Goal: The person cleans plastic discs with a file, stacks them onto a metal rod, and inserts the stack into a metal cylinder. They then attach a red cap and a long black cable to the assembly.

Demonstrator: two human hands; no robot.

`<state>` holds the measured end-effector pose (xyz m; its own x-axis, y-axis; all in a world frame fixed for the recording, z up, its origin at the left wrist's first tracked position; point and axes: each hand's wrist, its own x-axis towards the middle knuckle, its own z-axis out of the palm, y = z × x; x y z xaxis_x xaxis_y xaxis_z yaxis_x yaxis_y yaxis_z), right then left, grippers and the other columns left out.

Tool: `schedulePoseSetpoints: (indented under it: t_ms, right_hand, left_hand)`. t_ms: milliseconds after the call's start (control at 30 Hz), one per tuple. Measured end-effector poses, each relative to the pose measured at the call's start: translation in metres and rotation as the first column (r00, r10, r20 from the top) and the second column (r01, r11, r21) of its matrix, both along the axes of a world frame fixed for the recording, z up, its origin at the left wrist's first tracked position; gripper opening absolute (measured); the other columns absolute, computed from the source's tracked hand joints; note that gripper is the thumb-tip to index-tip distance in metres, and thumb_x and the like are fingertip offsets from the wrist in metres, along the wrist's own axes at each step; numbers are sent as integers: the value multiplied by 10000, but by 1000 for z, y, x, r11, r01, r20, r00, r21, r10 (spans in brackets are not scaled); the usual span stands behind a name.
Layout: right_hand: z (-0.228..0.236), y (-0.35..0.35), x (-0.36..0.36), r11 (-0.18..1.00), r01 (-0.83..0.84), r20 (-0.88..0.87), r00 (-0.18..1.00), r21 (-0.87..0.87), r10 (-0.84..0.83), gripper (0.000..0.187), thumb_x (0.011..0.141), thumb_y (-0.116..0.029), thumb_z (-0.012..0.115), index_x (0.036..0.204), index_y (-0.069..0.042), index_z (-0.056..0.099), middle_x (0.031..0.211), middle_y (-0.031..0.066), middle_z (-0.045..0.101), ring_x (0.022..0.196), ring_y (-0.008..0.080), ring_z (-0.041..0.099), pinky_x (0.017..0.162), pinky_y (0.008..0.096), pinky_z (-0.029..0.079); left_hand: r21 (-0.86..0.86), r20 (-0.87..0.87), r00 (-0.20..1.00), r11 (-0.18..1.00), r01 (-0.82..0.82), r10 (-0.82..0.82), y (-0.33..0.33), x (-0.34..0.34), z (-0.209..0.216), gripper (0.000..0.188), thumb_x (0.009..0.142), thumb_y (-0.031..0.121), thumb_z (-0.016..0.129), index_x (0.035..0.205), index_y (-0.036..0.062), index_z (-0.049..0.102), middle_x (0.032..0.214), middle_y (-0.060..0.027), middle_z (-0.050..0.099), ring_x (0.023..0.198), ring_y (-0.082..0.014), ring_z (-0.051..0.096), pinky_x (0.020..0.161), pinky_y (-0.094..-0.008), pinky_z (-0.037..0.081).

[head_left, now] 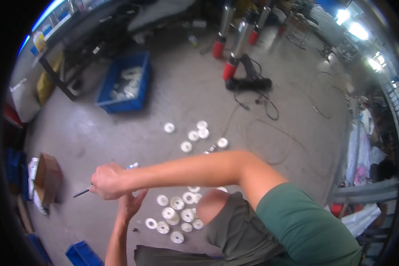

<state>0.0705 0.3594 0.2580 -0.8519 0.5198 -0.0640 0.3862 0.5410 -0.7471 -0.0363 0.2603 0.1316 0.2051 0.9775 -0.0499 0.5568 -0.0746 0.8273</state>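
My right arm, in a green sleeve, reaches across to the left. The right hand (108, 181) is closed in a fist, and a thin dark rod (81, 193) sticks out from it at the lower left. Just below and partly behind it is my left hand (131, 205), thumb apart; its other fingers are hidden, so I cannot tell what it holds. A small shiny piece (133, 166) shows just above my right wrist. Several round white wheel-like parts (177, 203) lie on the floor to the right of my hands, by my bare knee (210, 206).
More white discs (193, 135) lie farther off. A blue crate (142, 95) with white parts stands at the far left, an open cardboard box (48, 177) at the left, a small blue bin (83, 255) near the front. Black cables (252, 84) lie by red-footed posts (230, 68).
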Motion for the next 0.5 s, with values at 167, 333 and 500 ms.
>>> schedulePoseSetpoints:
  t_ms: [167,333,500]
  right_hand:
    - [58,61,23,995,88,-489,866,-49,-100,304,1056,-292,535,1096,-41,702,945,232,746,913,445,715,841,505,564]
    - [48,123,67,971,166,-577,782,-172,-236,279,1022,-281,590,1055,-53,747,959,161,786,922,351,760,822,442,592]
    - [-8,185,48,898,304,-473,770,-319,-429,231,1019,-237,651,1041,-23,737,907,107,803,818,200,787,742,345,603]
  left_hand:
    - [-221,113,994,975,13,12,64,-54,168,524,893,0,670,1408,-3,574,1290,-110,666,1168,-167,623,941,-341,520]
    - [-44,2,990,989,-138,139,117,-38,242,464,903,84,681,1358,11,627,1189,-111,717,1137,-214,648,928,-344,535]
    - [48,-667,738,994,-95,102,201,-96,228,425,915,275,708,1247,10,704,1132,-203,761,1094,-395,704,982,-474,552]
